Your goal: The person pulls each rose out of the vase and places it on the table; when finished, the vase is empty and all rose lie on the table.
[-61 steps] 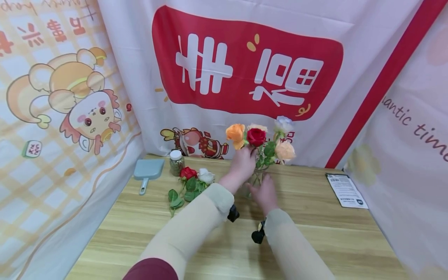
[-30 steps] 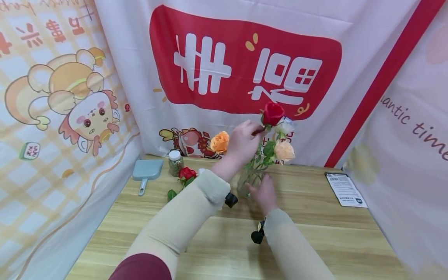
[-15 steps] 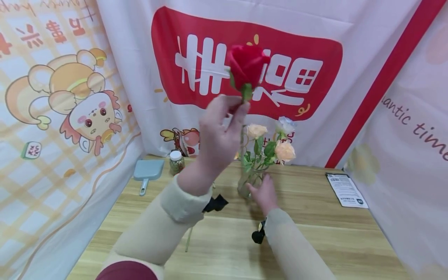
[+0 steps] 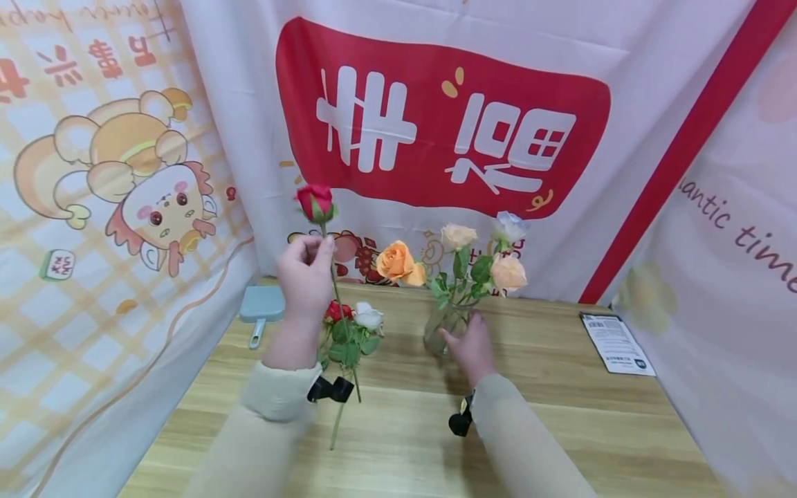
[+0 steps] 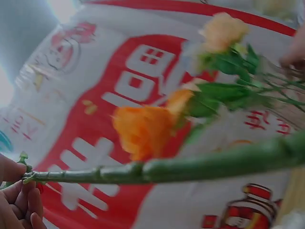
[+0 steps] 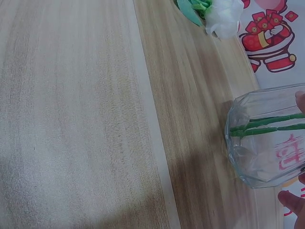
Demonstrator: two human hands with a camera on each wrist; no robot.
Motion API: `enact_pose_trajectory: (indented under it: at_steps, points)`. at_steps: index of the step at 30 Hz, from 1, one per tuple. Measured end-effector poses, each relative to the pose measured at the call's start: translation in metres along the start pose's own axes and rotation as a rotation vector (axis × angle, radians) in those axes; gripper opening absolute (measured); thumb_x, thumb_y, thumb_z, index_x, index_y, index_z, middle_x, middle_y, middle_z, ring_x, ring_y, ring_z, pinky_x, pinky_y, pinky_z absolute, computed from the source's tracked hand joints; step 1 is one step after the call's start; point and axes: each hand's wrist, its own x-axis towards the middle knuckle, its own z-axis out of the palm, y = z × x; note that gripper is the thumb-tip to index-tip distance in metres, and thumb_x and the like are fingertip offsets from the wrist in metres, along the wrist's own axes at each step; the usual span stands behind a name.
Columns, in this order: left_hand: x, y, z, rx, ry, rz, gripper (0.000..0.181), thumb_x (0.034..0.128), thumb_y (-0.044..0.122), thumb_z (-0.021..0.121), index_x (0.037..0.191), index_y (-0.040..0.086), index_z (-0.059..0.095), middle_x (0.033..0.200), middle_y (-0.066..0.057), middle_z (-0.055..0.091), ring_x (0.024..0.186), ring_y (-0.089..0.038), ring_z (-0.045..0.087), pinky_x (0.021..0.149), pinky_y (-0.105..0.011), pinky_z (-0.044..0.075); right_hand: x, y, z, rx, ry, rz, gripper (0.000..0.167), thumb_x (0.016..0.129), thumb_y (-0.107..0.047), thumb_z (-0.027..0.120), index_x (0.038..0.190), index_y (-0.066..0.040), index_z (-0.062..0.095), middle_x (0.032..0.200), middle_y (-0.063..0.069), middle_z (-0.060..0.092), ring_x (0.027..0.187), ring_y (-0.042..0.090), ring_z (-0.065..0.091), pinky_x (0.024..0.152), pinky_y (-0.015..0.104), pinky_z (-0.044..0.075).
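Note:
In the head view my left hand [image 4: 305, 283] pinches the stem of a red rose [image 4: 315, 202] just under its bloom, above the left part of the table. The long green stem [image 5: 214, 164] runs across the left wrist view from my fingers. My right hand [image 4: 471, 348] grips the clear glass vase [image 4: 441, 330] low on its right side. The vase holds an orange rose [image 4: 396, 261] leaning left, peach roses [image 4: 508, 272] and a pale blue-white rose [image 4: 510, 226]. Stems show through the glass [image 6: 252, 167] in the right wrist view.
A second red rose [image 4: 336, 310] and a white rose [image 4: 369, 316] lie on the table [image 4: 398, 429], below my left hand. At the back left is a blue dustpan [image 4: 262, 302]; at the right lies a printed packet [image 4: 618, 344]. Printed cloths hang around the table.
My left hand has drawn the red rose up out of the vase and carried it left and down. The orange rose leans further left. My right hand has stayed at the vase.

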Motion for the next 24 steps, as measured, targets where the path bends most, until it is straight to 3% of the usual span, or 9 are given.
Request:
enact_pose_trajectory:
  at_steps: [3,6,8,11,16,21,24]
  points:
    - [-0.012,-0.051,0.009,0.156,-0.061,-0.180,0.017,0.0948,0.017,0.068,0.094,0.000,0.068,0.080,-0.009,0.062,0.070,-0.020,0.054,0.062,-0.028,0.044,0.000,0.000,0.000,-0.008,0.006,-0.001,0.090,0.084,-0.041,0.079,0.147,0.000,0.031,0.142,0.025,0.043,0.128,0.041,0.044,0.107,0.052,0.037]
    - [-0.028,-0.096,0.023,0.343,-0.168,-0.307,0.017,0.0934,0.022,0.069,0.096,0.006,0.071,0.085,-0.008,0.067,0.077,-0.023,0.059,0.070,-0.035,0.047,0.000,0.000,-0.001,-0.011,0.013,-0.001,0.088,0.083,-0.041,0.079,0.146,0.000,0.032,0.141,0.025,0.044,0.128,0.040,0.045,0.106,0.052,0.038]
    - [-0.041,-0.121,0.034,0.445,-0.259,-0.361,0.016,0.0921,0.025,0.069,0.095,0.010,0.073,0.088,-0.005,0.069,0.080,-0.024,0.062,0.073,-0.038,0.048,0.000,-0.001,-0.001,-0.005,0.005,-0.001,0.088,0.084,-0.040,0.079,0.147,0.001,0.031,0.141,0.026,0.043,0.128,0.041,0.045,0.106,0.052,0.038]
    - [-0.061,-0.149,0.051,0.521,-0.387,-0.378,0.016,0.0902,0.027,0.071,0.090,0.011,0.075,0.085,-0.004,0.070,0.078,-0.025,0.063,0.071,-0.040,0.050,0.000,-0.001,-0.002,-0.003,-0.005,0.002,0.089,0.085,-0.040,0.078,0.147,0.002,0.030,0.142,0.026,0.042,0.128,0.041,0.044,0.106,0.052,0.038]
    - [-0.084,-0.181,0.077,0.552,-0.551,-0.415,0.019,0.0925,0.025,0.069,0.090,0.007,0.073,0.082,-0.003,0.066,0.072,-0.021,0.060,0.065,-0.038,0.050,-0.002,-0.003,-0.003,-0.010,-0.010,0.013,0.089,0.085,-0.040,0.078,0.147,0.001,0.029,0.142,0.025,0.042,0.129,0.040,0.044,0.106,0.051,0.038]
    - [-0.094,-0.200,0.091,0.560,-0.598,-0.448,0.022,0.0951,0.024,0.066,0.093,0.003,0.073,0.083,-0.006,0.065,0.072,-0.021,0.059,0.065,-0.037,0.050,-0.005,-0.005,-0.005,-0.007,-0.020,0.010,0.089,0.086,-0.039,0.077,0.147,0.003,0.028,0.142,0.026,0.041,0.129,0.041,0.044,0.106,0.052,0.038]
    - [-0.094,-0.207,0.094,0.587,-0.629,-0.411,0.017,0.0947,0.016,0.063,0.087,0.002,0.071,0.084,-0.009,0.065,0.071,-0.023,0.058,0.064,-0.038,0.050,-0.005,-0.006,-0.005,-0.007,-0.012,0.006,0.089,0.086,-0.038,0.077,0.147,0.003,0.028,0.141,0.027,0.042,0.128,0.042,0.044,0.106,0.052,0.038]
